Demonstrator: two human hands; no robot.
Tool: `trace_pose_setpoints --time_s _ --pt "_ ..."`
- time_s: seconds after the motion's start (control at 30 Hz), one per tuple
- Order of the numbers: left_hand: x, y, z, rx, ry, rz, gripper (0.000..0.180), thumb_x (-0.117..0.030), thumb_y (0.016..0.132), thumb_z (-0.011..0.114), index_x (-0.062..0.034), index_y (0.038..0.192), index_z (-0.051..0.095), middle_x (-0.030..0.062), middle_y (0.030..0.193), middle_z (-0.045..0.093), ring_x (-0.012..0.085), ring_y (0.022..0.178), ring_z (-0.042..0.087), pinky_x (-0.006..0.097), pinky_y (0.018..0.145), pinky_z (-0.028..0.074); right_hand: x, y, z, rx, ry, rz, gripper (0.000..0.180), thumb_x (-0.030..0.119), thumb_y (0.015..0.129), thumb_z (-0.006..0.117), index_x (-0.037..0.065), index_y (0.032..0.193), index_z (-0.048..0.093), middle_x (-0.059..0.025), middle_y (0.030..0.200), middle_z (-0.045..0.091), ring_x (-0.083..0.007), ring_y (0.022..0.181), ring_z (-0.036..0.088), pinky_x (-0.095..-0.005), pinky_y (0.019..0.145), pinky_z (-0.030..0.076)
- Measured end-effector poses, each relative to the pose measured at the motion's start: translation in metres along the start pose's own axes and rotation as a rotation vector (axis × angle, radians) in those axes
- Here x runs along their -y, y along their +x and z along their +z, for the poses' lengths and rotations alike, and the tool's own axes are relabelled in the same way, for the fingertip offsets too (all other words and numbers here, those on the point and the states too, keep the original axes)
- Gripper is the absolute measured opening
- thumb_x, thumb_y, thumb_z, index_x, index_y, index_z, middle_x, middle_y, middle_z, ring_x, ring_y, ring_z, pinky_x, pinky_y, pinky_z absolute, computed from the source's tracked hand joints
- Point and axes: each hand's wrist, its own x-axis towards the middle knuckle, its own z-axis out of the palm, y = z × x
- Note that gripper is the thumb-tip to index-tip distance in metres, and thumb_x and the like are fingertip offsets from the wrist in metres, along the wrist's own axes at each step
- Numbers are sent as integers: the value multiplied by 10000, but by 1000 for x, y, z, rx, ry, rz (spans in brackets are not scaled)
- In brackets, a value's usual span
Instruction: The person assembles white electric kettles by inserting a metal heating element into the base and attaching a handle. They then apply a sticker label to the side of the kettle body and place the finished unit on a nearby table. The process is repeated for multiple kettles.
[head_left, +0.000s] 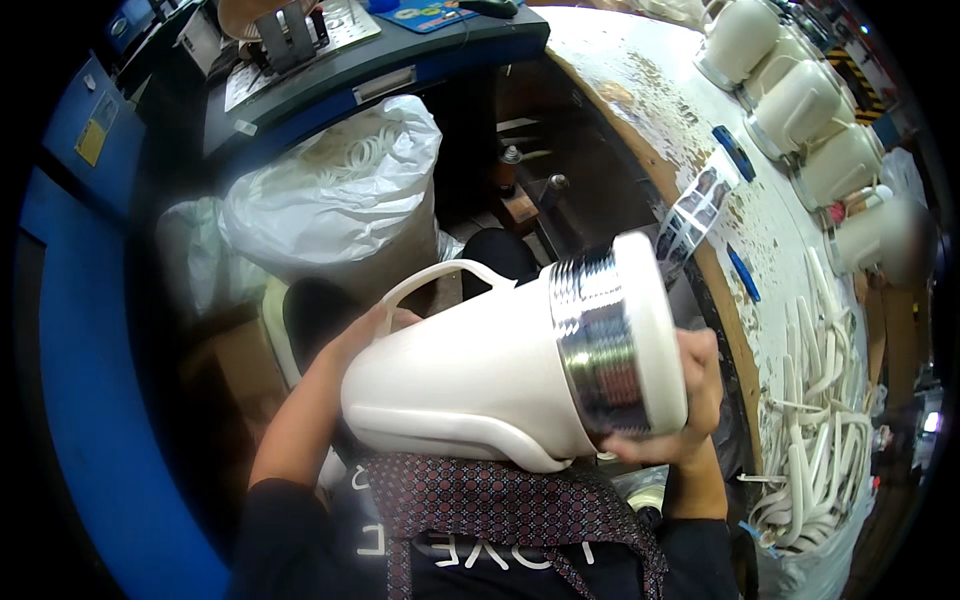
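A cream-white jug (470, 370) lies on its side across my lap, its silver ribbed band (598, 345) and round cream end toward the right. It has a looped handle (440, 272) on the far side, and a long raised strip runs along its near side. My left hand (378, 328) grips the narrower left end by the handle; most of its fingers are hidden behind the jug. Round the wide right end curls my right hand (695, 390), slightly blurred, with thumb and fingers against the cream rim. A dark patterned apron (500, 490) is under the jug.
Several similar jugs (800, 105) stand on the worn white table (620, 60) at right, near a blue pen-like tool (743, 275) and a pile of cream handles (815, 450). A white sack of rings (330, 200) stands ahead left, below a dark workbench (440, 60).
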Motion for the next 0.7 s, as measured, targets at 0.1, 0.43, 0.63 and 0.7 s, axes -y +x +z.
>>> trace_pose_setpoints --time_s 0.1,0.43,0.63,0.7 --pt "2 4 -4 -64 -31 -2 828 -710 738 645 25 1117 616 142 1054 680 229 959 667 376 850 551 4 -5 3 1 31 -63 907 445 480 925 44 1196 541 -78 955 558 -243 815 522 -435 771 466" --pt "-17 -10 11 -175 373 137 743 -664 805 611 45 1022 661 151 910 698 202 770 673 316 686 552 -39 -18 22 -48 137 158 768 593 651 791 -38 1061 636 -129 885 581 -275 836 576 -372 712 472" --pt "-57 -43 53 -301 508 410 609 -582 899 548 8 746 543 223 949 678 239 786 664 352 686 550 -48 -8 42 -125 462 512 481 379 794 711 9 1075 587 -55 901 584 -145 829 549 -288 759 449" --pt "-68 -55 80 -396 599 482 384 -332 856 565 26 957 662 106 920 675 139 763 589 286 669 483 -55 -4 38 -142 457 546 497 409 798 697 1 1065 598 -54 910 603 -137 848 558 -279 772 452"
